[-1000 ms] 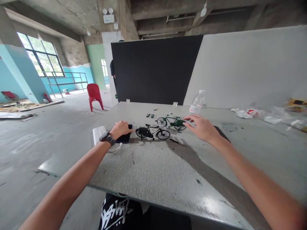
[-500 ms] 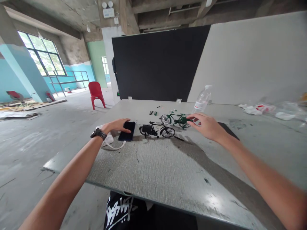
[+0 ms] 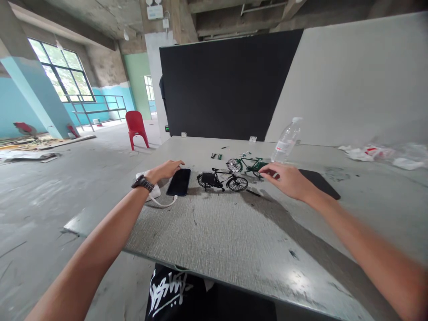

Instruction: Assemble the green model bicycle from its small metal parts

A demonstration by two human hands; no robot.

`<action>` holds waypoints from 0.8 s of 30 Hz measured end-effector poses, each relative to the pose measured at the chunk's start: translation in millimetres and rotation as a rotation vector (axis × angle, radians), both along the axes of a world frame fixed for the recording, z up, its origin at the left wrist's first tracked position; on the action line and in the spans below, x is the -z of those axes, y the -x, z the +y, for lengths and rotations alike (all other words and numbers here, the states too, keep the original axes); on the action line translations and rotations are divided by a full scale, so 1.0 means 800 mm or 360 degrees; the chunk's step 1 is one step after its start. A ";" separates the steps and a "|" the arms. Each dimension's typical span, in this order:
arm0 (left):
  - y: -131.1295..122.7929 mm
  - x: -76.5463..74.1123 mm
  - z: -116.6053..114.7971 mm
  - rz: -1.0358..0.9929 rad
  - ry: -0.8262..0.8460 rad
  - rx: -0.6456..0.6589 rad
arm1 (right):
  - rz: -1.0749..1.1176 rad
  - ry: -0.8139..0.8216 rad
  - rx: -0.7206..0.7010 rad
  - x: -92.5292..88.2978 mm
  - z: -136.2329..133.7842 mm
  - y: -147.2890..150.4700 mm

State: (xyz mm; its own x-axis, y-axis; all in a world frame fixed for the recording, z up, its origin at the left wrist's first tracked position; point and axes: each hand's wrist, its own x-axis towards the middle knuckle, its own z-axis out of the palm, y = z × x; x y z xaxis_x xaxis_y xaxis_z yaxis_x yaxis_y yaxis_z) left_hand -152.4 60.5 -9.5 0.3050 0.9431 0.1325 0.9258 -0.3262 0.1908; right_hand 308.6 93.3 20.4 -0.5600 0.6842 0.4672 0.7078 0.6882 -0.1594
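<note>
Beside the upper left corner of a dark phone (image 3: 179, 183) is my left hand (image 3: 166, 170), fingers stretched out and nothing visible in them. A white cable runs from the phone's near end. At the rear wheel of a green model bicycle (image 3: 244, 165), my right hand (image 3: 285, 179) hovers with curved fingers and the thumb apart; it covers part of the bicycle's rear, and whether it touches is unclear. In front of that stands a black model bicycle (image 3: 217, 179) with a dark bag over its rear wheel. Both bicycles are upright.
A clear plastic bottle (image 3: 286, 140) stands behind my right hand. A dark flat pad (image 3: 320, 183) lies to the right, a thin black stick (image 3: 253, 193) near the black bicycle, and small parts (image 3: 216, 156) farther back. Crumpled plastic (image 3: 384, 154) lies at the far right.
My left hand has pulled back from over the phone towards its upper left side. My right hand stays near the green bicycle's rear. The view has shifted slightly.
</note>
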 end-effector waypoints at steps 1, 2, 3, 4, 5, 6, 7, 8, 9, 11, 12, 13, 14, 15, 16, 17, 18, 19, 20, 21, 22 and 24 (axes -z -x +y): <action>0.000 -0.001 -0.001 0.0019 0.0002 0.0017 | -0.0013 0.0007 0.0008 0.001 0.000 0.000; 0.000 -0.001 -0.003 0.0033 0.0006 0.0031 | -0.0027 0.0009 0.0016 0.003 0.001 0.000; 0.000 -0.002 -0.004 0.0044 0.0012 0.0043 | -0.0041 0.0011 0.0022 0.004 0.002 0.000; 0.000 -0.003 -0.006 0.0052 0.0018 0.0053 | -0.0054 0.0013 0.0026 0.005 0.002 0.000; 0.000 -0.005 -0.008 0.0057 0.0025 0.0062 | -0.0065 0.0018 0.0031 0.006 0.002 0.000; 0.000 -0.007 -0.010 0.0057 0.0033 0.0068 | -0.0076 0.0028 0.0036 0.007 0.002 0.000; 0.001 -0.009 -0.012 0.0049 0.0039 0.0073 | -0.0087 0.0043 0.0042 0.008 0.002 0.000; 0.001 -0.012 -0.015 0.0041 0.0044 0.0078 | -0.0096 0.0058 0.0049 0.008 0.002 0.000; 0.001 -0.015 -0.018 0.0030 0.0048 0.0080 | -0.0101 0.0069 0.0056 0.008 0.002 0.000; 0.004 -0.021 -0.024 0.0025 0.0055 0.0063 | -0.0104 0.0077 0.0057 0.007 0.001 0.001; 0.005 -0.023 -0.027 0.0037 0.0057 0.0041 | -0.0103 0.0073 0.0051 0.007 0.001 0.001; 0.008 -0.026 -0.030 0.0066 0.0053 0.0017 | -0.0101 0.0065 0.0045 0.006 0.000 0.002; 0.011 -0.029 -0.033 0.0112 0.0029 -0.0010 | -0.0102 0.0060 0.0039 0.005 0.000 0.002; 0.014 -0.031 -0.036 0.0170 -0.0007 -0.0036 | -0.0108 0.0059 0.0035 0.003 -0.002 0.003; 0.016 -0.033 -0.038 0.0226 -0.0048 -0.0059 | -0.0116 0.0063 0.0034 0.002 -0.003 0.004; 0.019 -0.035 -0.039 0.0274 -0.0089 -0.0076 | -0.0124 0.0071 0.0036 0.000 -0.005 0.005; 0.021 -0.036 -0.040 0.0309 -0.0118 -0.0095 | -0.0131 0.0081 0.0040 -0.001 -0.007 0.006; 0.022 -0.038 -0.040 0.0328 -0.0132 -0.0110 | -0.0138 0.0092 0.0043 -0.003 -0.009 0.008; 0.022 -0.039 -0.040 0.0331 -0.0134 -0.0119 | -0.0142 0.0100 0.0044 -0.004 -0.010 0.009; 0.021 -0.040 -0.040 0.0329 -0.0133 -0.0121 | -0.0144 0.0103 0.0042 -0.005 -0.012 0.009; 0.020 -0.040 -0.039 0.0328 -0.0138 -0.0118 | -0.0148 0.0102 0.0038 -0.005 -0.013 0.010; 0.015 -0.040 -0.037 0.0314 -0.0151 -0.0082 | -0.0159 0.0093 0.0021 -0.006 -0.015 0.011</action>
